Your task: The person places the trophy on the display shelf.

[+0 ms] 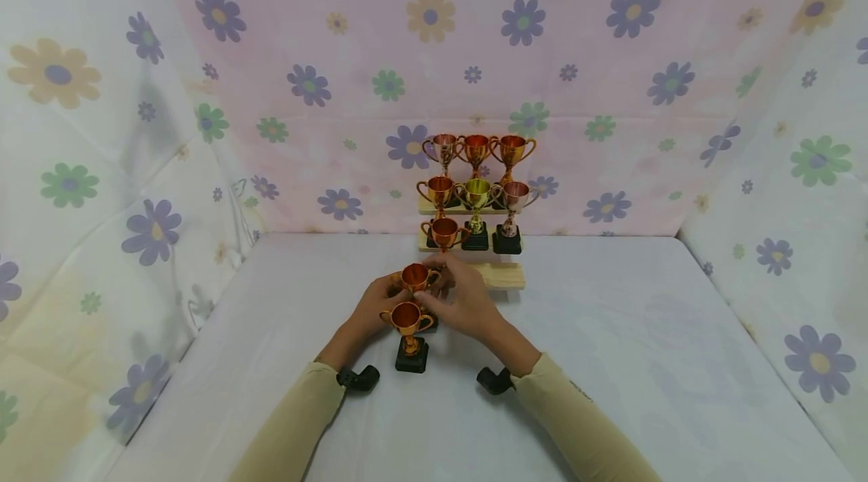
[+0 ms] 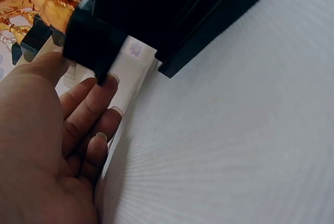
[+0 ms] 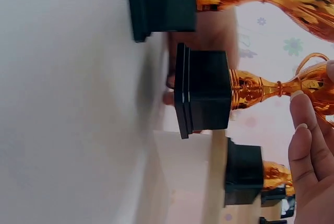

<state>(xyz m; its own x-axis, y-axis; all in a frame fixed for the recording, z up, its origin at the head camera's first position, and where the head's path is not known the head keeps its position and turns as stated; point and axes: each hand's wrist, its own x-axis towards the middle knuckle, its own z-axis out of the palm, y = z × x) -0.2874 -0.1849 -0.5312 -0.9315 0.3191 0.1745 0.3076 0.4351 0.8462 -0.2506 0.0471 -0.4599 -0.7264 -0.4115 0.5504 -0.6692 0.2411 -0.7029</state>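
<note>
Between my two hands is a copper-coloured trophy cup [image 1: 415, 277] with a black square base [image 3: 209, 91]. My right hand [image 1: 468, 301] pinches it at the cup, thumb and fingertips at the bowl and stem. The left hand [image 1: 369, 309] holds its base from the other side, thumb and fingertips at the black block in the left wrist view. Directly in front of it, a second copper trophy [image 1: 408, 318] stands upright on the white table [image 1: 597, 361], its large black base [image 2: 151, 4] filling the top of the left wrist view.
Beyond my hands rises a stepped wooden stand [image 1: 505, 276]. A copper trophy [image 1: 444, 232] stands at the left of its lowest step. Higher steps carry rows of gold [image 1: 478, 196], copper and pinkish trophies. Flowered cloth [image 1: 434, 75] hangs behind and at both sides.
</note>
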